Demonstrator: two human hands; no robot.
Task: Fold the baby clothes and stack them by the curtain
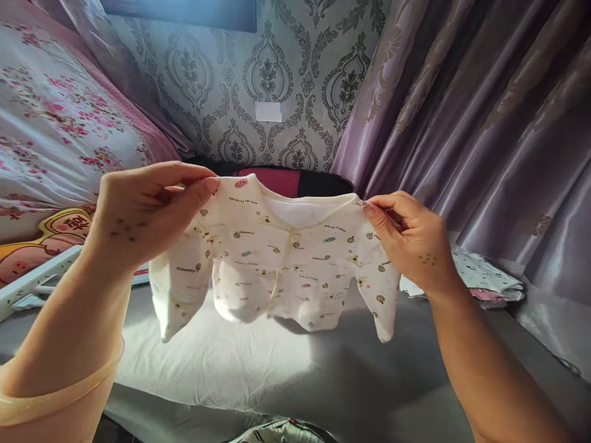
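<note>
Where the little white top (pixel 284 264) hangs: right up front, stretched wide by its shoulders over the grey sheet (pixel 207 375), neckline up, a sleeve drooping on each side.

Left hand (pixel 143 215): grip pinched closed, thumb against fingers, and it has the shoulder at the left of the view, arm reaching in from the lower left with a pale bracelet (pixel 69 384) round it.

Right hand (pixel 413 240): matching pinch over here, grip closed on the opposite shoulder, thumb toward us!

Print: tiny leaves, round motifs and small lettering scattered all over, front band running down the middle, sunlight glowing through the lower cloth.

Pile on the right: folded clothes (pixel 489 274), pale prints with a bit of pink, sitting just beyond the right wrist.

Left flank: a white rail (pixel 37 283), a cartoon figure (pixel 69 227) behind it, and floral fabric (pixel 55 111) sweeping above.

Back wall: grey patterned wallpaper (pixel 309 80) carrying a small white rectangle (pixel 268 112), shiny purple curtains (pixel 462 123) filling the right.

Bottom edge: a patterned item (pixel 286 432) just peeks in, too cut off to name.
</note>
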